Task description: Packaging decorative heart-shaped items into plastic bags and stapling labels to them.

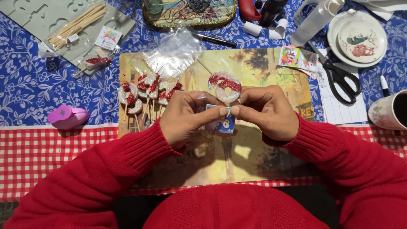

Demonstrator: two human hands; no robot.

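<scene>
My left hand (186, 116) and my right hand (265, 111) meet over a yellowish picture placemat (263, 72). Their thumbs and forefingers pinch together a small clear plastic bag with a blue paper card (222, 124) at its end. A glittery red-and-silver number topper on a stick (224, 86) sticks up from the bag, just beyond my fingertips. A cluster of several similar glitter toppers (146, 91) lies on the mat to the left of my left hand. Both arms wear red knitted sleeves.
Black scissors (341, 78) lie right of the mat on white paper. A mug (390, 111) stands at the right edge, a paint-smeared plate (360, 38) behind it. A pink punch (68, 116) sits left; bagged wooden sticks (76, 26) and empty clear bags (176, 51) lie behind.
</scene>
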